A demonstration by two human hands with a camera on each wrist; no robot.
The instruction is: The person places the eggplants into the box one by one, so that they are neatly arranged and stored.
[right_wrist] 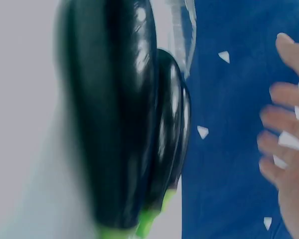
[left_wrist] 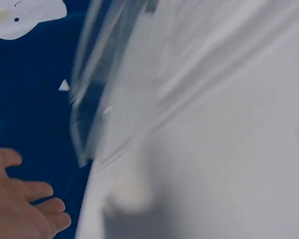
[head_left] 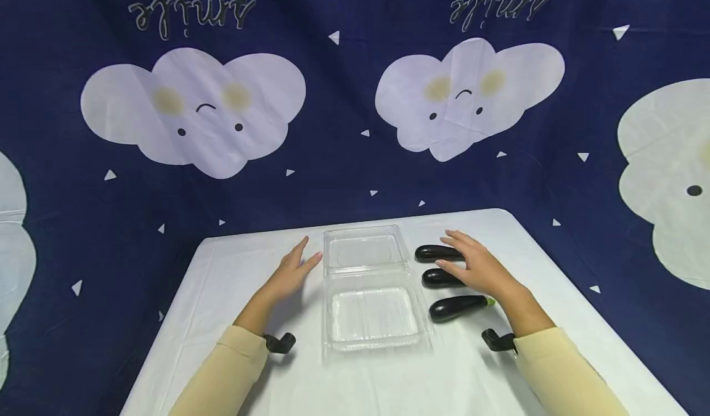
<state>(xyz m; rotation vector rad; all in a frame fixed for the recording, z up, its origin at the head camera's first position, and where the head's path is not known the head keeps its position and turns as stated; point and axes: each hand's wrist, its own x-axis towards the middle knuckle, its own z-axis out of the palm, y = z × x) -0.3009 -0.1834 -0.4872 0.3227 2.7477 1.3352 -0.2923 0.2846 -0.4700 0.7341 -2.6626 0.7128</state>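
A clear plastic clamshell box (head_left: pixel 371 344) lies opened out on the white table, its lid half toward the back. Three dark eggplants (head_left: pixel 456 308) with green stem ends lie in a column to the right of the box; in the right wrist view the nearest eggplant (right_wrist: pixel 114 124) looms large. My left hand (head_left: pixel 289 275), fingers spread, is beside the box's left edge and holds nothing. Over the two farther eggplants hovers my right hand (head_left: pixel 479 268), its fingers extended and hiding their stem ends in the head view.
White cloth covers the table (head_left: pixel 222 293), whose back edge meets a dark blue curtain (head_left: pixel 333 157) printed with clouds and small triangles. Black wrist mounts (head_left: pixel 280 343) stick out from both forearms, low over the table.
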